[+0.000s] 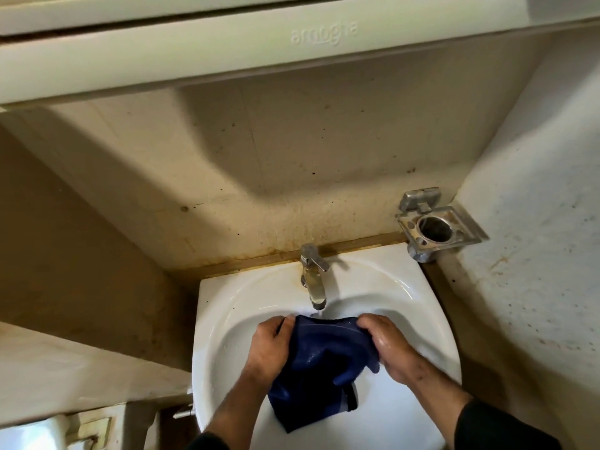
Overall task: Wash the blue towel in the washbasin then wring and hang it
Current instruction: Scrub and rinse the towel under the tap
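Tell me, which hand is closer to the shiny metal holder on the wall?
The right hand. It grips the blue towel on the side of the washbasin below the metal holder. The left hand grips the towel's other side, farther away.

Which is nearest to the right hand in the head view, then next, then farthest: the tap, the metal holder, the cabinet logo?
From the right hand, which grips the blue towel:
1. Tap, just up-left, over the washbasin.
2. Metal holder, up-right on the wall.
3. Cabinet logo, far above.
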